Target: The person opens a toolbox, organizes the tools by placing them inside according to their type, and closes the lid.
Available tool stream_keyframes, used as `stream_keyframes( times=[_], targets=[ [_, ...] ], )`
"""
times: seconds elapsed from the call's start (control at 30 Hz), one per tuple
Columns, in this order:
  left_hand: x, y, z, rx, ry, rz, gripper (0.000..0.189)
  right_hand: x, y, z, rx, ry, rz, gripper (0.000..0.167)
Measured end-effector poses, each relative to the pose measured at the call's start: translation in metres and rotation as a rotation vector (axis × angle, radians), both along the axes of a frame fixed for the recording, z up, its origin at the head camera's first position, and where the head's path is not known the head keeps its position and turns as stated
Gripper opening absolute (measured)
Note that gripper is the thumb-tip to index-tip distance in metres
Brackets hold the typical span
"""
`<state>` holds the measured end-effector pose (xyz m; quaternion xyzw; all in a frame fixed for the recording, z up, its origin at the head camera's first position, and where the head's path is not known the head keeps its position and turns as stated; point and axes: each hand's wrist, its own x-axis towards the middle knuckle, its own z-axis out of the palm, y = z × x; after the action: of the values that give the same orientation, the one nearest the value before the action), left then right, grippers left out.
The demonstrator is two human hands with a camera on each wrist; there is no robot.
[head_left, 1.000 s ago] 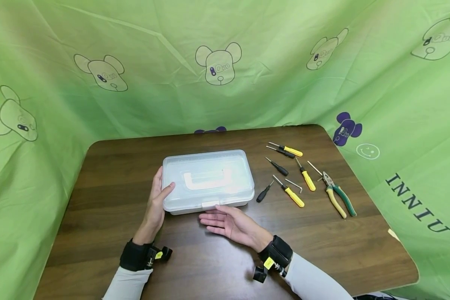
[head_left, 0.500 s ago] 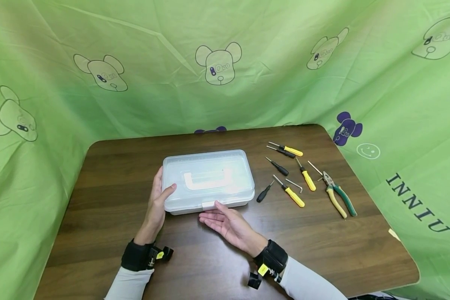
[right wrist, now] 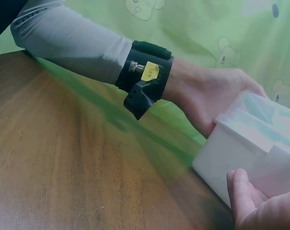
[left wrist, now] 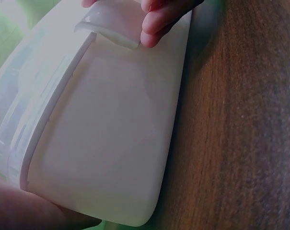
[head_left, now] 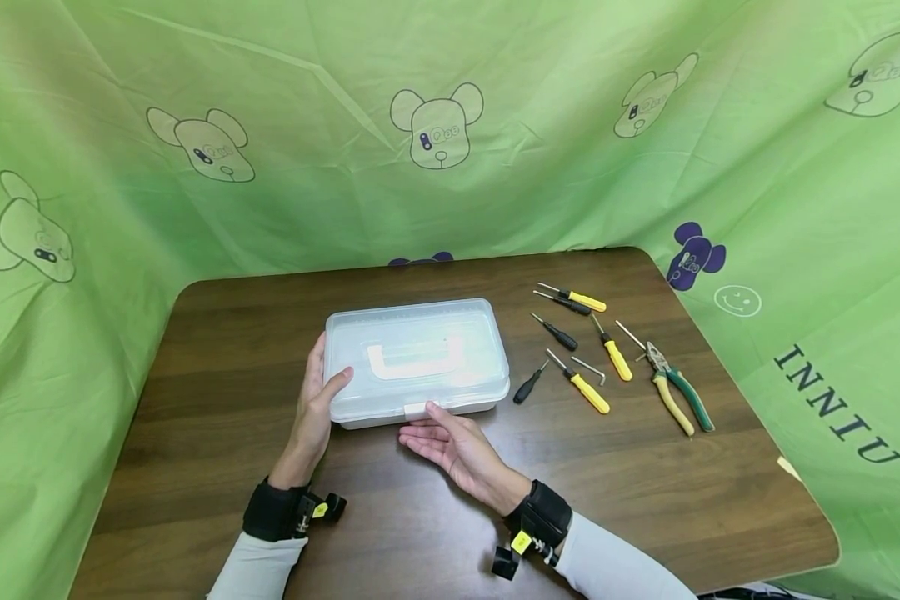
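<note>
A lidded plastic storage box, pale with a translucent top, sits on the brown table. My left hand grips its left end, thumb over the lid's edge and the fingers along the side, partly hidden. On the near long side is a white latch. My right hand pinches this latch, its thumb at the upper edge and the fingertips at the lower one. The left wrist view shows those fingers against the latch's bottom lip. The lid lies down on the box.
Right of the box lie yellow-handled screwdrivers, black-handled screwdrivers, a hex key and pliers with green and cream handles. A green printed cloth hangs behind and beside the table.
My right wrist has shifted slightly left and down, and its thumb has moved a little up onto the latch. The left hand and the box have barely moved.
</note>
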<state>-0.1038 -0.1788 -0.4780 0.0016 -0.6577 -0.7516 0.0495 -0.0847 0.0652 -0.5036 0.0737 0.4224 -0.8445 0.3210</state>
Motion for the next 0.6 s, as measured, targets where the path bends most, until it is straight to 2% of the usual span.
stream_keyframes(
  times=[0.17, 0.6],
  targets=[
    [-0.0002, -0.0017, 0.0002, -0.040, -0.005, 0.005, 0.080, 0.0002, -0.0018, 0.0028, 0.023, -0.004, -0.003, 0.058],
    [0.0017, -0.0011, -0.0033, -0.073, -0.005, -0.001, 0.078, 0.0033, -0.0025, 0.0002, 0.059, -0.006, -0.040, 0.064]
  ],
)
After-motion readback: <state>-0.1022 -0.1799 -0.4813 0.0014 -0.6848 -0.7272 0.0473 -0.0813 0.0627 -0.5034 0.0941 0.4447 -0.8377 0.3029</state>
